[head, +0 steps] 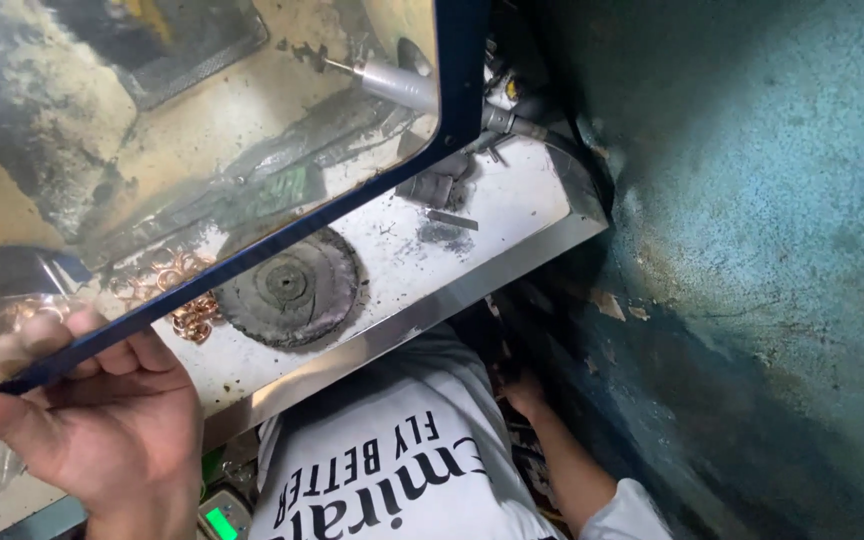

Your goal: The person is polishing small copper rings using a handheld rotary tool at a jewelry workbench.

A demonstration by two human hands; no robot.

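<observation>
- Left hand (102, 420) has its grip closed on the lower corner of the blue-framed clear guard panel (212, 130), thumb on the edge, panel tilted up off the desk (472, 250).
- Right hand (527, 392) hangs low beside the teal wall (752, 250), below the desk edge; grip state: cannot tell, fingers hidden.
- Just above the left grip, partly under the panel: copper rings (187, 300); beside them a dark round disc (287, 287).
- Step looks like guard lifted for access.
- Next move likely needs the panel held steady while the free hand reaches in.
</observation>
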